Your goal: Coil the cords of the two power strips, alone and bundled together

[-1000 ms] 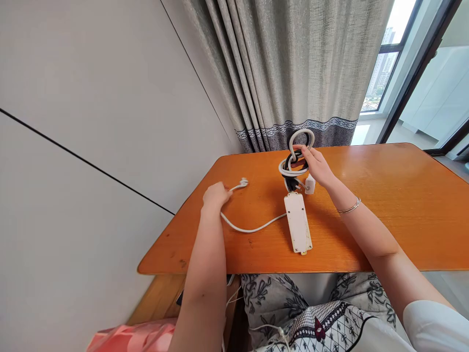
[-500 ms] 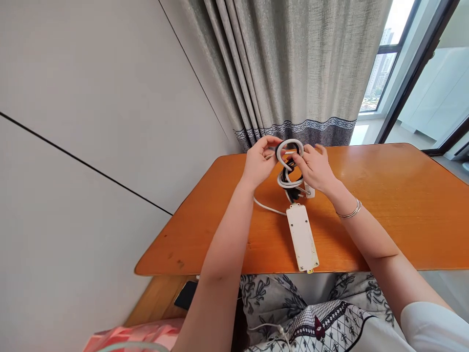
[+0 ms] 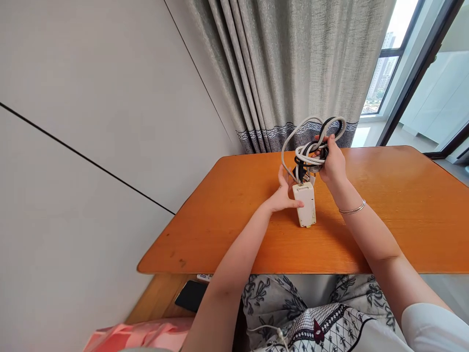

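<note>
My right hand (image 3: 332, 159) is closed around a tangled bundle of white and black cables (image 3: 311, 146), raised over the far part of the table. Below the bundle, the white power strip (image 3: 305, 205) is tilted up, its screw-holed face towards me. My left hand (image 3: 282, 195) is at its left side, thumb over the face and fingers spread apart behind; whether those fingers touch the strip I cannot tell. Between strip and cables sit a black plug (image 3: 301, 172) and a white plug (image 3: 311, 179), partly hidden.
The wooden table (image 3: 227, 234) has rounded corners. Behind it hangs a grey curtain (image 3: 293, 63), with a glass door (image 3: 432, 88) to the right and a pale wall (image 3: 80, 88) to the left. A dark phone-like object (image 3: 191, 295) and pink fabric (image 3: 146, 335) lie below the table's left front edge.
My right hand has lifted the cables up and to the right. My left hand has left the coil and come down beside the power strip, which has tilted up and moved away from the front edge.
</note>
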Demonstrator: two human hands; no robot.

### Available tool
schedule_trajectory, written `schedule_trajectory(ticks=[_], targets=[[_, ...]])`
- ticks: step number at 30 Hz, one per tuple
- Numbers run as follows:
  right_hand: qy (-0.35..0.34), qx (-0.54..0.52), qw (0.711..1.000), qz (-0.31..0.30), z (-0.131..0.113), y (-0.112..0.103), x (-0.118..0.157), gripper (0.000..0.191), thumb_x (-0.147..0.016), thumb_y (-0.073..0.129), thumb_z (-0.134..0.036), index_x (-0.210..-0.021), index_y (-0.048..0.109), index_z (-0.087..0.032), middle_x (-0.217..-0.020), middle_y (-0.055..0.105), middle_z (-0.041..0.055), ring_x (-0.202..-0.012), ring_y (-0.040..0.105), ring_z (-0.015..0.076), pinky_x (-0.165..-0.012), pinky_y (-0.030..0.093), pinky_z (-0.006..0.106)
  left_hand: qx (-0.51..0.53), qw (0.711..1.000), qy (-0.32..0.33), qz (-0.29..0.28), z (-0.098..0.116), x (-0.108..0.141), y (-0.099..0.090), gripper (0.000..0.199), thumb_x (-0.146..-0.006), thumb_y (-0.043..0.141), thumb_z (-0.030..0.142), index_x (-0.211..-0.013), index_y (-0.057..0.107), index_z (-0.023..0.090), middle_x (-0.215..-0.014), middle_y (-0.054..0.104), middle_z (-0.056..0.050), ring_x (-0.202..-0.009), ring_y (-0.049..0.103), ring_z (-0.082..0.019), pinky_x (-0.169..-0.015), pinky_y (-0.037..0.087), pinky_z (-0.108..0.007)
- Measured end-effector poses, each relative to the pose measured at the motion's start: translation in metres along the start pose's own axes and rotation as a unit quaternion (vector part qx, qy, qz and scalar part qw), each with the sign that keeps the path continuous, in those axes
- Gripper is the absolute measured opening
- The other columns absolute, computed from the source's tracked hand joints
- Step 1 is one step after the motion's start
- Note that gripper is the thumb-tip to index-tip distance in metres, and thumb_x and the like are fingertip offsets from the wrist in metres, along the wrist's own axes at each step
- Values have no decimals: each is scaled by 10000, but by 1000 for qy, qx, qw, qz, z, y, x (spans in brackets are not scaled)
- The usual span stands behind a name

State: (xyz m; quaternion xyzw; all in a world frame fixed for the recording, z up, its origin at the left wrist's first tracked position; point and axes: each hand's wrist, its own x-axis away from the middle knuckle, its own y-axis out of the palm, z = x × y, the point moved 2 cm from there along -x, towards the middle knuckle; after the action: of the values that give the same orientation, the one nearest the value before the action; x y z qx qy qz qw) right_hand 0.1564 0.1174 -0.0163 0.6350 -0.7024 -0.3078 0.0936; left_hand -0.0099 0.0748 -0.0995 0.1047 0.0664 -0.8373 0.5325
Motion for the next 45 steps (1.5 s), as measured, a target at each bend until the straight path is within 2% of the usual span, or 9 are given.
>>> schedule_trajectory(ticks=[5, 11, 17, 24, 30, 34, 38, 42, 45], targets=[[-6, -68, 998, 8, -9, 5, 9, 445, -910, 572, -688, -917, 643, -248, -715, 580, -34, -580, 573, 98, -532, 547, 235, 43, 996, -36, -64, -15, -2, 12, 902, -473, 936, 431, -1301, 638, 231, -1281, 696, -122, -1319, 560, -388, -1134, 411, -524], [-16, -112, 992, 53, 1, -7, -4, 391, -939, 566, -643, -864, 592, -260, -642, 535, -45, -563, 582, 102, -514, 544, 217, 192, 973, -130, -4, -40, 3, 28, 484, -514, 808, 438, -926, 741, 193, -907, 775, -79, -880, 703, -293, -858, 535, -422], [6, -170, 975, 142, 15, -25, -23, 388, -947, 570, -618, -808, 539, -257, -608, 485, -72, -514, 531, 75, -508, 526, 203, 315, 929, -186, -59, -36, 14, 50, 502, -516, 805, 357, -980, 716, 187, -920, 791, -78, -868, 733, -289, -843, 553, -424], [-14, -196, 964, 181, 19, -19, -18, 412, -973, 505, -614, -772, 514, -254, -594, 496, -63, -535, 561, 94, -525, 542, 224, 337, 920, -201, -15, -36, 15, 58, 451, -518, 780, 319, -947, 728, 188, -844, 782, -59, -809, 719, -263, -906, 538, -454], [-15, -158, 977, 143, 16, -14, -13, 441, -960, 511, -626, -743, 518, -243, -643, 567, -35, -581, 592, 107, -536, 552, 242, 360, 914, -187, -27, -38, 17, 70, 530, -477, 819, 386, -962, 742, 188, -917, 803, -72, -845, 739, -289, -869, 542, -430], [25, -222, 961, 164, 8, -10, -8, 389, -988, 503, -560, -764, 532, -243, -659, 565, -38, -596, 602, 109, -570, 566, 264, 364, 919, -154, -15, -30, 19, 74, 656, -442, 881, 577, -971, 752, 210, -876, 795, -59, -831, 727, -275, -830, 552, -407], [62, -307, 933, 178, -2, -5, -2, 340, -1027, 474, -457, -768, 521, -241, -641, 563, -51, -557, 589, 90, -586, 569, 253, 383, 917, -111, -24, -12, 22, 75, 917, -463, 811, 818, -1159, 742, 225, -1098, 789, -77, -977, 725, -272, -831, 567, -366], [78, -317, 930, 167, -10, -4, 1, 346, -1046, 444, -436, -771, 512, -238, -634, 572, -57, -538, 590, 88, -579, 571, 252, 383, 917, -108, -33, -8, 16, 71, 1069, -437, 717, 936, -1180, 741, 168, -1047, 795, -107, -897, 734, -258, -703, 563, -315], [91, -313, 931, 166, -13, -5, 2, 353, -1056, 421, -432, -776, 504, -234, -623, 565, -63, -521, 583, 88, -568, 566, 253, 369, 922, -114, -14, -13, 7, 67, 1033, -458, 698, 941, -1131, 755, 159, -1040, 794, -129, -995, 733, -310, -784, 577, -356]])
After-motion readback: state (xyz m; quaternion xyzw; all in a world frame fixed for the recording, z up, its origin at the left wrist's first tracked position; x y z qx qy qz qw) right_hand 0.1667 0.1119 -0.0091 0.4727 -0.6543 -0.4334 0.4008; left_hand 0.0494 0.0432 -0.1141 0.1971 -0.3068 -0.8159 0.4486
